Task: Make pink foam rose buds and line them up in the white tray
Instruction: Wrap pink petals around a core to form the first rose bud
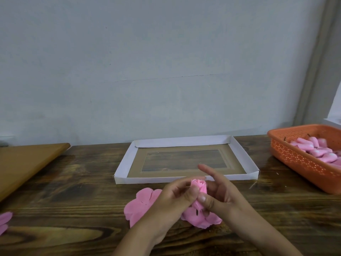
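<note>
A small pink foam rose bud (199, 186) is pinched between both hands just in front of the white tray (123, 161). My left hand (174, 198) wraps it from the left, thumb on its side. My right hand (218, 193) grips its base with thumb and fingers, index finger sticking up. Flat pink foam petal sheets (139, 204) lie on the table under my hands, one flaring out below the bud (201, 218). The tray holds no buds; its floor is brown with a clear window.
An orange perforated basket (302, 163) with several pink foam pieces stands at the right. A tan board (24, 163) lies at the left edge. More pink foam (4, 221) peeks in at the far left. A pale wall backs the dark wooden table (73, 191).
</note>
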Action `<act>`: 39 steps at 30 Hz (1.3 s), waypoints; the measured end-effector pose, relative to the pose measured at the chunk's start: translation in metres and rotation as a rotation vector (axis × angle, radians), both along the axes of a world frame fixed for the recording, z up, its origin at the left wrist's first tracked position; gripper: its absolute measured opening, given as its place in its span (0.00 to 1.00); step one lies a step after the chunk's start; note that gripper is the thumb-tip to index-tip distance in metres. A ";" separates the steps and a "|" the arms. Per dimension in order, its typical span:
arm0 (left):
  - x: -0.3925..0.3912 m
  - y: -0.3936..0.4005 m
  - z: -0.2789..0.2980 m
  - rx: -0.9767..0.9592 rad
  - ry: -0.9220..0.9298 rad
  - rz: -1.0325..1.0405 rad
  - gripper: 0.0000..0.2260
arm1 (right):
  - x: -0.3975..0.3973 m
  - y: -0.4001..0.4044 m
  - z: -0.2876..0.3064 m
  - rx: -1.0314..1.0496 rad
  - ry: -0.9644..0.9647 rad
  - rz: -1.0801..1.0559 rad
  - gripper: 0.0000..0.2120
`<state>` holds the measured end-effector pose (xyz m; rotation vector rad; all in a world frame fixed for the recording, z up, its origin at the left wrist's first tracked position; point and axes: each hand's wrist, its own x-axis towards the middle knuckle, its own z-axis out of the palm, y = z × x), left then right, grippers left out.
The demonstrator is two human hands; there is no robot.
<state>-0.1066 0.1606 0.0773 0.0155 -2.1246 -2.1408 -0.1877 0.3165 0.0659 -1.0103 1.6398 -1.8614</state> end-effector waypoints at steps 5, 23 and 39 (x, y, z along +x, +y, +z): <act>0.002 0.009 0.001 -0.055 0.025 -0.122 0.32 | 0.003 0.001 0.006 0.044 -0.002 0.013 0.39; -0.002 0.018 -0.007 0.373 0.017 0.047 0.19 | 0.013 -0.007 -0.001 0.067 0.204 -0.178 0.37; -0.003 0.016 -0.002 0.770 -0.056 0.112 0.19 | 0.020 -0.010 0.001 0.256 0.191 -0.048 0.17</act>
